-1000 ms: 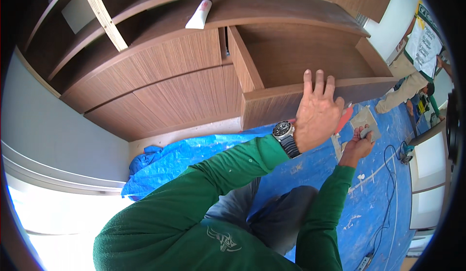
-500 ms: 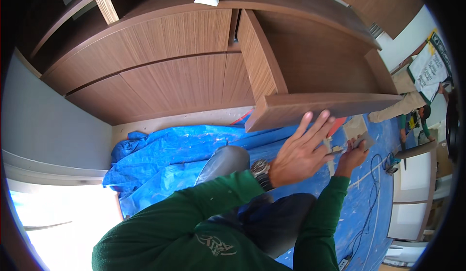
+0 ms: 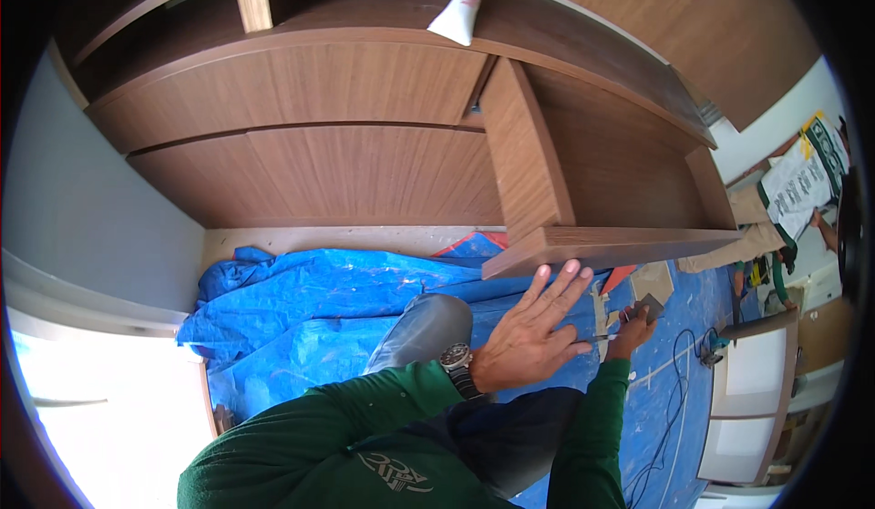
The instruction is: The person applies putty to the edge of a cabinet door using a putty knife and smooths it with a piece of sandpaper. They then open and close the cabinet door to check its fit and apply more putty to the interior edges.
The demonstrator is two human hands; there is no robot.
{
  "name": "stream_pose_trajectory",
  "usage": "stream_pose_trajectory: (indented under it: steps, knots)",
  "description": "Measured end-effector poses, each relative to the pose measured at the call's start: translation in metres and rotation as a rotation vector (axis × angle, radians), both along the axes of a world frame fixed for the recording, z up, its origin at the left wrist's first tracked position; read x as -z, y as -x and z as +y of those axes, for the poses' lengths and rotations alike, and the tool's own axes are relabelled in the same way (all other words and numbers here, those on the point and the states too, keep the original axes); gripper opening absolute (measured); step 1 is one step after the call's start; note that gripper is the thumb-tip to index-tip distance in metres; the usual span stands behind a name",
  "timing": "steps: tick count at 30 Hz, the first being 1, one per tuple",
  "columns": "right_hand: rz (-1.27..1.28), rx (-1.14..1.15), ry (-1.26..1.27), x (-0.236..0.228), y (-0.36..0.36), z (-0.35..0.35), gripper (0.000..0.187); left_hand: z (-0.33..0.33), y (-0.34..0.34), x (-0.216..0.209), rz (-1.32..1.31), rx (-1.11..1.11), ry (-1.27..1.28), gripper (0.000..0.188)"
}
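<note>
My left hand [image 3: 529, 340], a watch at its wrist, reaches to the pulled-out wooden drawer [image 3: 629, 246]. Its fingers are stretched out, and their tips rest at the lower edge of the drawer front. To the right, my right hand [image 3: 635, 329] is closed around a small flat grey-brown piece [image 3: 650, 307]. A thin, shiny strip [image 3: 599, 338] shows between the two hands; which hand bears it I cannot tell. On the cabinet top [image 3: 365, 8] lies a white tube [image 3: 458, 15].
Blue tarp [image 3: 310, 299] covers the floor, with a cable [image 3: 674, 409] and a power tool [image 3: 713, 349] at the right. A white-lined cabinet box [image 3: 743, 390] stands beyond. Another person's leg [image 3: 729, 245] and a white bag [image 3: 797, 185] appear at the far right.
The view has shifted, so the cabinet and drawer sit lower and the tube further right. My left fingertips stay at the drawer front's lower edge; my right hand keeps the flat piece.
</note>
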State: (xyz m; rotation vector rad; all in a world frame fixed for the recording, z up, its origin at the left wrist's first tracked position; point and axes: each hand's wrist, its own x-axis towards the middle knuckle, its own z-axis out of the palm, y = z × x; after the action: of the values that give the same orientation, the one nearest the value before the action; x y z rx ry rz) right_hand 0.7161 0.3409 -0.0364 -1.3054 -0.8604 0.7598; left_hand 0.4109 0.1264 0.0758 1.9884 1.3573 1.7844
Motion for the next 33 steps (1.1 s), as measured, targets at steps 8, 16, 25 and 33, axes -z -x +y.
stream_pose_trajectory:
  steps: [8, 16, 25, 33]
  knots:
    - [-0.025, -0.046, 0.063, 0.004, 0.029, -0.005, 0.031, 0.003, 0.000, 0.010, 0.008, 0.001, 0.062, 0.033]
    - [-0.041, -0.080, 0.047, 0.005, 0.028, -0.003, 0.029, 0.024, 0.000, 0.011, 0.024, -0.066, 0.057, 0.031]
    - [-0.080, -0.095, 0.054, 0.011, 0.009, -0.002, 0.031, 0.047, 0.023, 0.012, 0.008, -0.142, -0.021, 0.030]
    - [-0.117, -0.167, 0.116, 0.018, 0.013, 0.000, 0.037, 0.046, 0.042, 0.032, -0.184, -0.129, 0.094, 0.034]
